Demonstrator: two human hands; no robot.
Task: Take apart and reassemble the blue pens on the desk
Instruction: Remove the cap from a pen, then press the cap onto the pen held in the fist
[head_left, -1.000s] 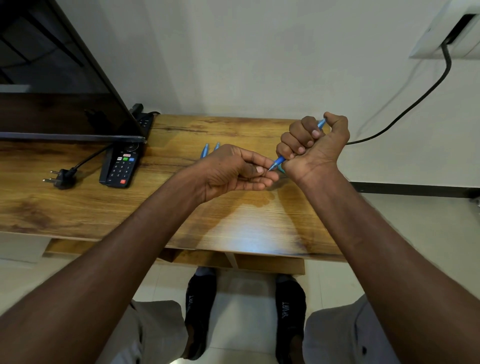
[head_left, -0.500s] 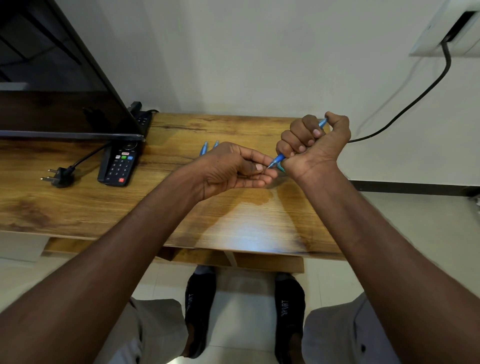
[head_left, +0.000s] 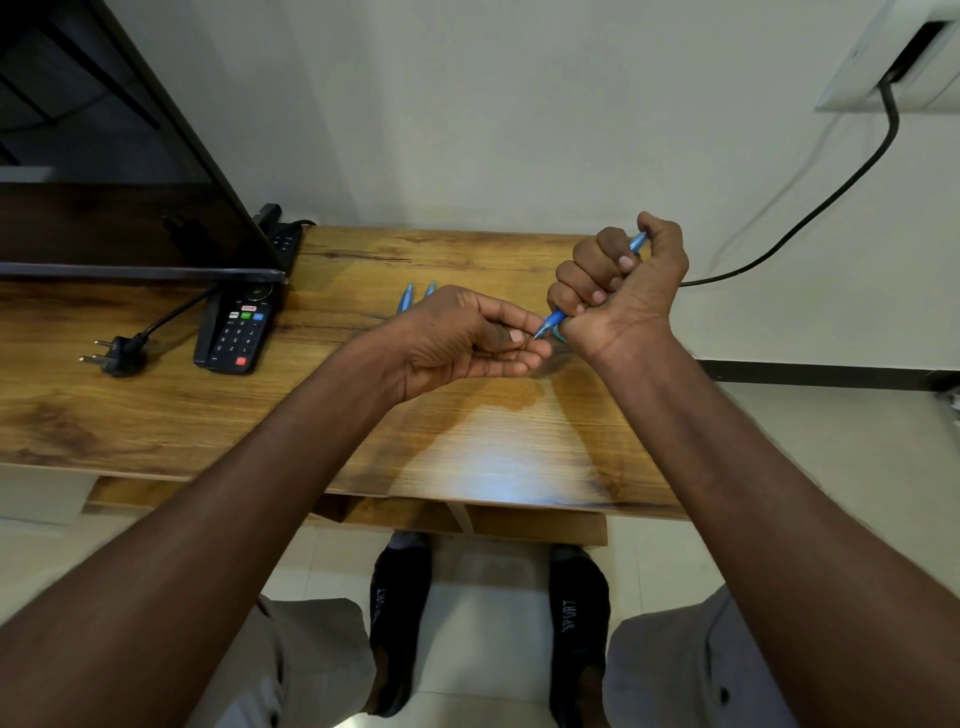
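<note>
Above the surface, a blue pen is fisted by the right hand; its tip at 8 o'clock is pinched by left hand fingers.

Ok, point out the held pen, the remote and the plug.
pen (head_left: 554, 318), head view, blue tip section below the right fist
remote (head_left: 236, 332), head view, keypad
plug (head_left: 118, 355), head view, black body
</note>
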